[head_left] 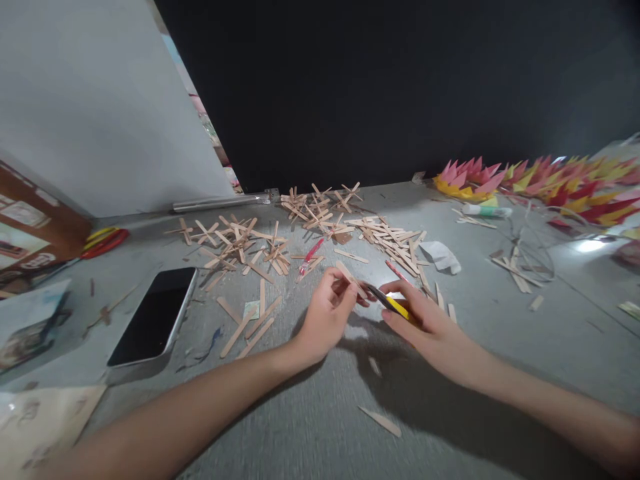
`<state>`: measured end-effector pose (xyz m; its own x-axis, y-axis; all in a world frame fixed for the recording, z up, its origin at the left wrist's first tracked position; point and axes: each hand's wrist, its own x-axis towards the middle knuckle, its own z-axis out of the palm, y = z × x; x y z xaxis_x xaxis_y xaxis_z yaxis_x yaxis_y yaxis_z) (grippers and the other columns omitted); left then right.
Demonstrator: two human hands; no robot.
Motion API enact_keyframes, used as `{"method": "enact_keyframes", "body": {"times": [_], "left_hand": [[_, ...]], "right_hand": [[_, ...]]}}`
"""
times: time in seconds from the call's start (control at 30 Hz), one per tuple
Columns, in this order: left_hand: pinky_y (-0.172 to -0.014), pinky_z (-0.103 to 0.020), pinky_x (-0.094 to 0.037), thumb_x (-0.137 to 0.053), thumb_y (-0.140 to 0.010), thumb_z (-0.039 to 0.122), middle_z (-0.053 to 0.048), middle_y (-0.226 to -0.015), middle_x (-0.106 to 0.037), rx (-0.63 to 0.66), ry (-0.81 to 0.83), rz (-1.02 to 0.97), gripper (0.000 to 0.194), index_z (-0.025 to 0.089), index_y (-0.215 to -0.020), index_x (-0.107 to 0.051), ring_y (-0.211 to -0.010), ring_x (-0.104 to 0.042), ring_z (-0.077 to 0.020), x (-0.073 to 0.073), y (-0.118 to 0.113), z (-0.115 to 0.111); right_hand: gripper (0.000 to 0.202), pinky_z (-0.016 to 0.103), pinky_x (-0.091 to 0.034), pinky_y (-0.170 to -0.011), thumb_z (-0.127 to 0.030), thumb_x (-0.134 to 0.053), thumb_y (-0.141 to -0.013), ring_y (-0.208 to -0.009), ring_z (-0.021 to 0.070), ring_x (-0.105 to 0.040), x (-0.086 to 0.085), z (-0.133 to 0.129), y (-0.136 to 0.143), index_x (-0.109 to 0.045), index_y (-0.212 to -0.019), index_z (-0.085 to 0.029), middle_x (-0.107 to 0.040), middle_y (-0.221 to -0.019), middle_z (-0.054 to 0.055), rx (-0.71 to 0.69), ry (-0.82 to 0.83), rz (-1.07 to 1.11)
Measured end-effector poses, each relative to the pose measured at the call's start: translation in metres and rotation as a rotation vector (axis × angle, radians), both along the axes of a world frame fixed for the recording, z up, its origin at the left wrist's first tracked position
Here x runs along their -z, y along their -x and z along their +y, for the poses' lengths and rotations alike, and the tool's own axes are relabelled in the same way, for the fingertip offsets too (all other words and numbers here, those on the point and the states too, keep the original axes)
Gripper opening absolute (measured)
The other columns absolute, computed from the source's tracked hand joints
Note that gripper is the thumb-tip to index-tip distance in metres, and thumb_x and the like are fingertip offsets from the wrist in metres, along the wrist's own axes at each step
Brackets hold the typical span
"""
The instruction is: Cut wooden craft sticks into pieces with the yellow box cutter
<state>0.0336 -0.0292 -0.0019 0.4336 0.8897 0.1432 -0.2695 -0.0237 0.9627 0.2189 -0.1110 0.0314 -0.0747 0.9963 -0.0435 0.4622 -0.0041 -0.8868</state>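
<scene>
Between the thumb and fingers of my left hand [327,310] is a pale wooden craft stick [351,279], held at a slant above the table. My right hand [430,327] is closed around a black-and-yellow cutting tool [395,305]. Its dark tip meets or nearly meets the right end of the stick; my fingers partly hide the tool, so its exact kind is unclear. Below my hands are a small blurred wood chip [375,366] and a pointed stick piece [381,421]. Straight beyond them lies a pink-red tube or pen [311,256].
Piles of crossed sticks [235,240] and loose sticks [390,240] lie toward the dark panel [400,87]. A phone [154,317] and red-and-yellow scissors [105,241] are at left. Right are pink-and-yellow paper flowers [470,181], a glue stick [487,211] and crumpled white paper [441,256].
</scene>
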Motion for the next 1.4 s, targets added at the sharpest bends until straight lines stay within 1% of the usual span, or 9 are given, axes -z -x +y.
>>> {"method": "enact_keyframes", "body": {"times": [0.07, 0.13, 0.23, 0.4, 0.6, 0.83, 1.03, 1.23, 1.4], "left_hand": [[-0.077, -0.031, -0.058, -0.066, -0.103, 0.043, -0.004, -0.090, -0.076, -0.015, 0.023, 0.029, 0.027, 0.022, -0.102, -0.049, -0.077, -0.073, -0.0163, -0.001, 0.000, 0.003], [-0.073, -0.030, -0.057, -0.063, -0.105, 0.044, -0.004, -0.087, -0.077, -0.046, 0.038, 0.051, 0.026, 0.022, -0.107, -0.049, -0.073, -0.073, -0.0160, 0.000, 0.000, 0.004], [-0.069, -0.028, -0.055, -0.063, -0.105, 0.044, -0.003, -0.084, -0.077, -0.060, 0.045, 0.068, 0.028, 0.021, -0.111, -0.049, -0.069, -0.070, -0.0150, 0.001, 0.001, 0.003], [-0.065, -0.027, -0.053, -0.064, -0.104, 0.047, -0.003, -0.082, -0.076, -0.041, 0.000, 0.137, 0.030, 0.021, -0.107, -0.050, -0.067, -0.069, -0.0147, 0.003, 0.003, -0.002], [-0.066, -0.028, -0.055, -0.064, -0.105, 0.048, -0.004, -0.086, -0.078, -0.035, -0.018, 0.163, 0.030, 0.021, -0.105, -0.051, -0.069, -0.071, -0.0154, 0.007, 0.004, -0.003], [-0.068, -0.028, -0.054, -0.062, -0.106, 0.048, -0.004, -0.088, -0.078, -0.040, -0.070, 0.190, 0.030, 0.021, -0.108, -0.051, -0.071, -0.072, -0.0158, 0.009, 0.005, -0.004], [-0.069, -0.028, -0.057, -0.059, -0.107, 0.046, -0.004, -0.092, -0.078, -0.048, -0.116, 0.271, 0.026, 0.021, -0.108, -0.052, -0.074, -0.075, -0.0161, 0.010, 0.006, -0.006], [-0.070, -0.029, -0.056, -0.057, -0.109, 0.044, -0.004, -0.093, -0.079, -0.054, -0.143, 0.376, 0.023, 0.022, -0.111, -0.054, -0.076, -0.076, -0.0170, 0.012, 0.007, -0.008], [-0.074, -0.030, -0.056, -0.057, -0.109, 0.043, -0.003, -0.090, -0.079, -0.052, -0.157, 0.387, 0.022, 0.021, -0.113, -0.056, -0.078, -0.076, -0.0178, 0.011, 0.006, -0.007]], "right_hand": [[0.033, 0.027, -0.039, -0.054, -0.048, -0.047, -0.110, -0.059, 0.0151, -0.048, 0.003, -0.004, -0.001, -0.048, -0.134, -0.025, -0.049, -0.073, -0.006, 0.016, -0.046, -0.059], [0.033, 0.028, -0.039, -0.052, -0.047, -0.042, -0.112, -0.055, 0.0154, -0.050, 0.007, -0.008, -0.002, -0.044, -0.136, -0.025, -0.052, -0.072, -0.005, 0.010, -0.043, -0.130], [0.028, 0.028, -0.038, -0.051, -0.047, -0.037, -0.114, -0.054, 0.0156, -0.053, 0.008, -0.012, 0.000, -0.047, -0.129, -0.025, -0.057, -0.072, -0.003, -0.040, -0.007, -0.185], [0.024, 0.028, -0.036, -0.050, -0.044, -0.034, -0.114, -0.052, 0.0159, -0.053, 0.001, -0.011, 0.007, -0.049, -0.121, -0.026, -0.054, -0.067, -0.005, -0.105, 0.012, -0.198], [0.023, 0.027, -0.032, -0.046, -0.045, -0.036, -0.113, -0.050, 0.0147, -0.051, 0.002, -0.011, 0.009, -0.049, -0.118, -0.026, -0.054, -0.067, -0.005, -0.070, 0.058, -0.148], [0.022, 0.026, -0.034, -0.047, -0.044, -0.037, -0.113, -0.051, 0.0133, -0.051, 0.001, -0.010, 0.009, -0.049, -0.116, -0.026, -0.052, -0.067, -0.006, -0.066, 0.081, -0.141], [0.024, 0.025, -0.032, -0.041, -0.047, -0.038, -0.112, -0.046, 0.0127, -0.048, 0.002, -0.012, 0.010, -0.050, -0.113, -0.026, -0.051, -0.063, -0.006, -0.057, 0.124, -0.106], [0.029, 0.023, -0.037, -0.033, -0.054, -0.038, -0.111, -0.040, 0.0117, -0.049, 0.003, -0.015, 0.012, -0.048, -0.106, -0.027, -0.052, -0.066, -0.006, -0.040, 0.266, 0.018], [0.030, 0.022, -0.038, -0.033, -0.054, -0.038, -0.111, -0.041, 0.0113, -0.050, 0.007, -0.016, 0.012, -0.048, -0.104, -0.027, -0.052, -0.067, -0.006, -0.031, 0.248, 0.058]]}}
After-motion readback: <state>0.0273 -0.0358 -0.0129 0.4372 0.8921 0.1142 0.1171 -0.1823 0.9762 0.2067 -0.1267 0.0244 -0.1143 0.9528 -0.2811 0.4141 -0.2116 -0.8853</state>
